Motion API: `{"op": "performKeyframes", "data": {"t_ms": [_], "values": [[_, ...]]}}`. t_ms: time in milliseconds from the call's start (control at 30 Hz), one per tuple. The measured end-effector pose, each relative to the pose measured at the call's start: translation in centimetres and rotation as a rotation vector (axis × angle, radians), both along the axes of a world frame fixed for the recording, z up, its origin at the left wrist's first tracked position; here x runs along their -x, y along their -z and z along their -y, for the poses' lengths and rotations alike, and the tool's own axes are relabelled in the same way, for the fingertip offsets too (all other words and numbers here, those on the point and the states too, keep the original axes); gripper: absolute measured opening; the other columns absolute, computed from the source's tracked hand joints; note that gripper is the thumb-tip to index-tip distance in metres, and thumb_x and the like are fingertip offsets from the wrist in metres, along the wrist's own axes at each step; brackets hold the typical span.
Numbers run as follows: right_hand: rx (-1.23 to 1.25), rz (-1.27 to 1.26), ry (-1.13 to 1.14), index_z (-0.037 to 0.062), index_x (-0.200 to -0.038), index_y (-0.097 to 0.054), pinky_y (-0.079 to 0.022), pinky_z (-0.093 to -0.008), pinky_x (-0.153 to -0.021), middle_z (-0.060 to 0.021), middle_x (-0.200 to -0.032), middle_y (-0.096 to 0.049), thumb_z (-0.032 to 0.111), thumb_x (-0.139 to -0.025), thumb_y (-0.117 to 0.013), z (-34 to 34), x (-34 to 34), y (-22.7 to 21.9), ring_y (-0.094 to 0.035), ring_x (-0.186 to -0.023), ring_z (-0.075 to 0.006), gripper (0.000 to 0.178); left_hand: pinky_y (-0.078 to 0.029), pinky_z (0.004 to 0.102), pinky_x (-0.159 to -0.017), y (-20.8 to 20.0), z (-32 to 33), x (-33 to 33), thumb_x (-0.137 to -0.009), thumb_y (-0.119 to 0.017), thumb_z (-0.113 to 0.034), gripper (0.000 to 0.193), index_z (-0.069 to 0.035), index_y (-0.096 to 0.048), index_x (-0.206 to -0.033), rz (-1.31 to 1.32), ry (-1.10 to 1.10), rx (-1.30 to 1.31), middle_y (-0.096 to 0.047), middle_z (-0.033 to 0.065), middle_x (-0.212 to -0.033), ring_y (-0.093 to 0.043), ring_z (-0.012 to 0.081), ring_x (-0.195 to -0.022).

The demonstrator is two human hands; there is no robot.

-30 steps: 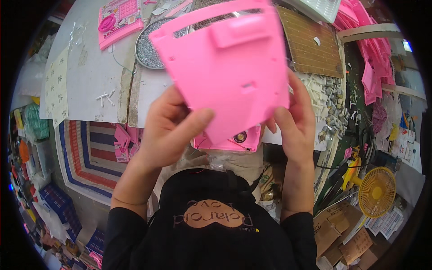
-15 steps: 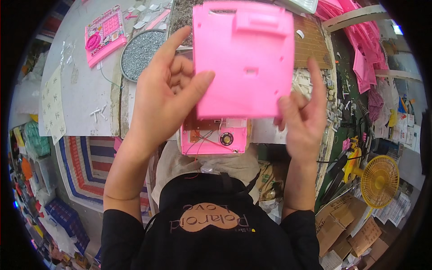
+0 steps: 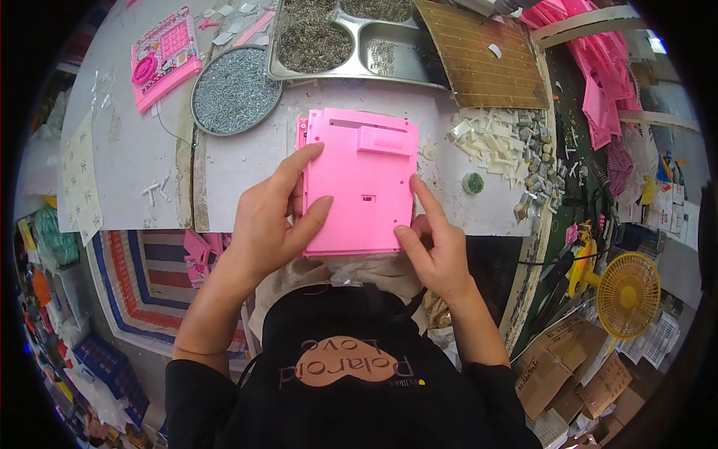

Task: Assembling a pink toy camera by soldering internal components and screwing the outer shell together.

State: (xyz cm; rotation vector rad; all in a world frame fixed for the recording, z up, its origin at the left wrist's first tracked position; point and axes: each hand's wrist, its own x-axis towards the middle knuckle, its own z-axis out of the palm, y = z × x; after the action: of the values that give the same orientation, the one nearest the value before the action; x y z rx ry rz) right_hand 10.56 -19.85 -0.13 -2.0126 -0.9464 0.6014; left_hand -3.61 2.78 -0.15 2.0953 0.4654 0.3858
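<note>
A pink plastic back cover (image 3: pixel 340 176) lies over the open pink casing of a toy, at the table's near edge. Only a strip of the lower casing (image 3: pixel 301 133) shows along the cover's left side; the wires and round speaker inside are hidden. My left hand (image 3: pixel 273 221) grips the left edge, its thumb on top. On the other side my right hand (image 3: pixel 437 251) holds the lower right edge between thumb and fingers. A slot, a raised block, a small window and screw holes mark the cover.
Beyond the cover stands a metal compartment tray (image 3: pixel 318 73) of small metal parts. A round dish of screws (image 3: pixel 235 90) sits to its left, near a finished pink toy (image 3: pixel 166 56). At right lie a brown board (image 3: pixel 486 60), white plastic pieces (image 3: pixel 493 142) and a green roll (image 3: pixel 473 182).
Both hands have brought the pink cover down and toward me, from raised above the table to resting over the casing. The casing's inside is now covered, and the metal tray shows.
</note>
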Motion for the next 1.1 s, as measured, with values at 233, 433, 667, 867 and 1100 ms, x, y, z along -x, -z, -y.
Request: {"op": "performKeyframes", "data": {"t_ms": [233,433,667,867,1100], "values": [[-0.017,0.046,-0.146,0.0017,-0.151,-0.049,-0.045,-0.0273,-0.057,-0.0045,-0.063,-0.052,0.009,-0.090,-0.074,-0.5,-1.3,-0.2,-0.052,-0.055,-0.0133,0.066,-0.042,0.0261,-0.054,0.3,0.2,0.7,-0.088,-0.075,-0.010,0.058,-0.001,-0.055,-0.142,0.012,-0.029,0.134,-0.049,0.0006,-0.066,-0.046,0.0109,-0.056],[-0.020,-0.324,-0.103,0.0050,-0.150,-0.052,-0.042,-0.0252,-0.059,-0.0026,-0.063,-0.045,0.007,-0.089,-0.074,-0.2,-1.9,-0.5,-0.045,-0.056,-0.0095,0.065,-0.038,0.0213,-0.055,1.5,0.5,0.9,-0.089,-0.073,-0.004,0.059,-0.001,-0.054,-0.145,0.073,-0.063,0.323,-0.045,-0.0037,-0.070,-0.041,0.0046,-0.060],[0.038,-0.170,-0.205,0.0066,-0.151,-0.052,-0.042,-0.0251,-0.061,-0.0019,-0.063,-0.043,0.006,-0.091,-0.072,-1.6,-3.6,-1.1,-0.043,-0.059,-0.0102,0.063,-0.034,0.0197,-0.054,1.7,1.2,1.1,-0.089,-0.072,0.000,0.060,0.001,-0.053,-0.146,0.107,-0.121,0.312,-0.042,-0.0045,-0.071,-0.038,0.0028,-0.062],[-0.006,-0.285,-0.170,0.0068,-0.151,-0.052,-0.039,-0.0231,-0.059,0.0010,-0.063,-0.044,0.003,-0.090,-0.072,-0.7,-3.0,-0.4,-0.042,-0.059,-0.0075,0.064,-0.032,0.0194,-0.053,2.6,1.1,0.8,-0.089,-0.072,0.000,0.060,0.001,-0.054,-0.146,0.168,-0.095,0.339,-0.042,-0.0046,-0.072,-0.037,0.0033,-0.061],[-0.123,-0.436,-0.075,0.0037,-0.152,-0.048,-0.035,-0.0198,-0.059,0.0049,-0.065,-0.046,0.001,-0.090,-0.072,-0.2,-2.4,0.2,-0.041,-0.059,-0.0043,0.066,-0.035,0.0194,-0.056,0.5,1.0,0.3,-0.093,-0.070,-0.001,0.058,0.001,-0.051,-0.148,0.112,-0.075,0.388,-0.049,-0.0049,-0.077,-0.040,0.0019,-0.062]]}}
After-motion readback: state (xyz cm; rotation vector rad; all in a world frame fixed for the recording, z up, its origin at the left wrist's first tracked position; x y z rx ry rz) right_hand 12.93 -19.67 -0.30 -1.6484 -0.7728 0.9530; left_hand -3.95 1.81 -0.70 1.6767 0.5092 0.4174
